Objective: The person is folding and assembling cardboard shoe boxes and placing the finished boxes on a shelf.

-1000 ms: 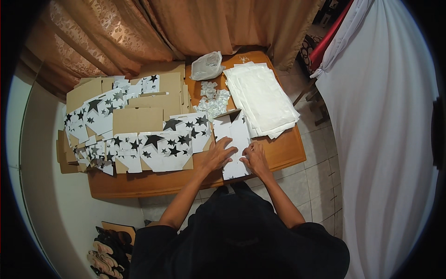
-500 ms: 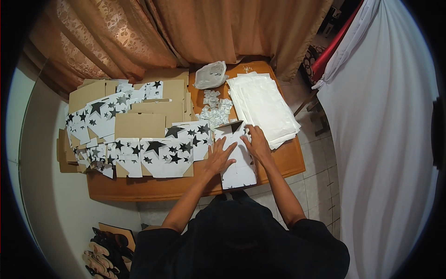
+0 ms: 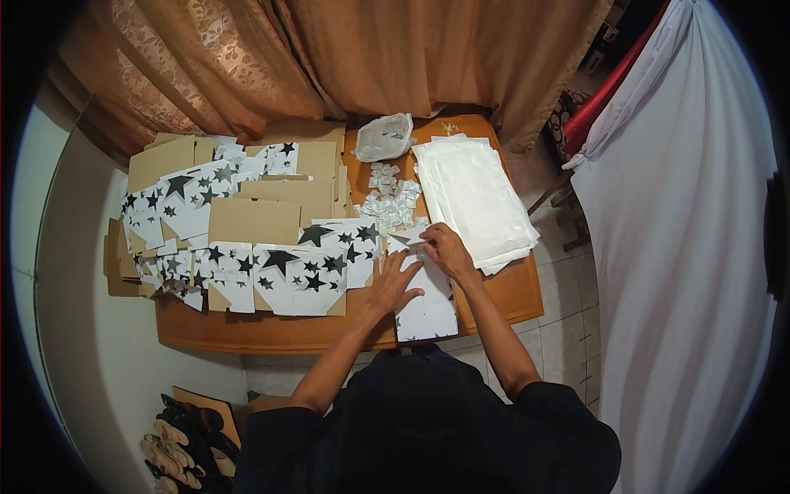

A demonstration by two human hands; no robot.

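Note:
A white cardboard box (image 3: 426,319) with a few dark stars at its near end stands upright to the table's front edge, lengthwise in front of me. My left hand (image 3: 393,284) rests on its left side, open, fingers spread flat over the top. At the far end my right hand (image 3: 447,249) has its fingers bent together on the box's end flap (image 3: 407,237), which lies folded inward. The fingertips partly cover the flap's edge. Just beyond the box lies a heap of small white packets (image 3: 395,204).
Flat star-printed cardboard boxes (image 3: 280,280) lie piled on the table's left. A crumpled clear plastic bag (image 3: 384,137) sits at the back, beside a stack of white sheets or bags (image 3: 477,202) on the right. The wooden table's front edge (image 3: 247,346) is close to me.
The end flap, raised before, is now folded down. My right hand has moved left from the box's right edge and its fingers have closed in on the flap; my left hand stays on top.

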